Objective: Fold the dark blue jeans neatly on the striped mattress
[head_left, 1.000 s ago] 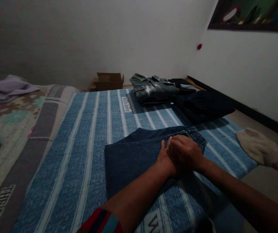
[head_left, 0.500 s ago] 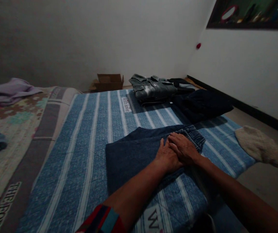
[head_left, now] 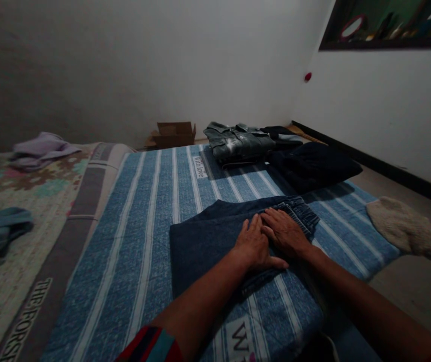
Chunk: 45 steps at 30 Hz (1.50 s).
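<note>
Folded dark blue jeans [head_left: 208,246] with an elastic waistband lie on a blue striped bedspread [head_left: 125,251]. My left hand [head_left: 252,244] rests flat on top of the jeans, fingers stretched forward and thumb out to the right. Right beside it, my right hand [head_left: 284,232] lies palm down near the waistband, its fingers extended and close to the left hand's fingertips. Neither hand grips the cloth.
A folded grey denim jacket [head_left: 240,143] and dark folded clothes [head_left: 313,166] lie farther back. A beige knitted item [head_left: 407,226] hangs over the right edge. Leftward are a lilac garment [head_left: 42,151], a blue garment [head_left: 0,231] and a cardboard box [head_left: 174,134].
My left hand has slid slightly left, apart from the right hand, and its thumb now shows. The right hand stays nearly in place. The view has shifted a little to the left.
</note>
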Available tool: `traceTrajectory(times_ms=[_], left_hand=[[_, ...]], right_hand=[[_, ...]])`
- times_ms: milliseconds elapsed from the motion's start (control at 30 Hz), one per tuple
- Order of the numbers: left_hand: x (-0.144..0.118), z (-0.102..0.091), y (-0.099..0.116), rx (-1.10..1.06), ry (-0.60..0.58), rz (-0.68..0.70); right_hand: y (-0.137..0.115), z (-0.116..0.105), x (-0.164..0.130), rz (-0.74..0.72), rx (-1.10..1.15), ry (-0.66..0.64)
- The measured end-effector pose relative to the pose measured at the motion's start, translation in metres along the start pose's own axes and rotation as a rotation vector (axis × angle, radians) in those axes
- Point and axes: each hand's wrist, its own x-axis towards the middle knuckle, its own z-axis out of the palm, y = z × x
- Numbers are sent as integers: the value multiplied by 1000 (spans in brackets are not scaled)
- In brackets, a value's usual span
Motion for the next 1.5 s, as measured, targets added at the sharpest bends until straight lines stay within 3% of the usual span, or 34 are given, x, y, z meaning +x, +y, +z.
traceTrajectory(times_ms=[367,1133,1500], left_hand=[[-6,-3,4,10,24,-82],[-8,0,1,-13,51,-84],[-6,-1,4,0,43,-120]], right_hand=[[0,10,-4,-16,-55,30],[-2,15,-5,-23,-147,61],[16,-6,-7,-135,-273,-39]])
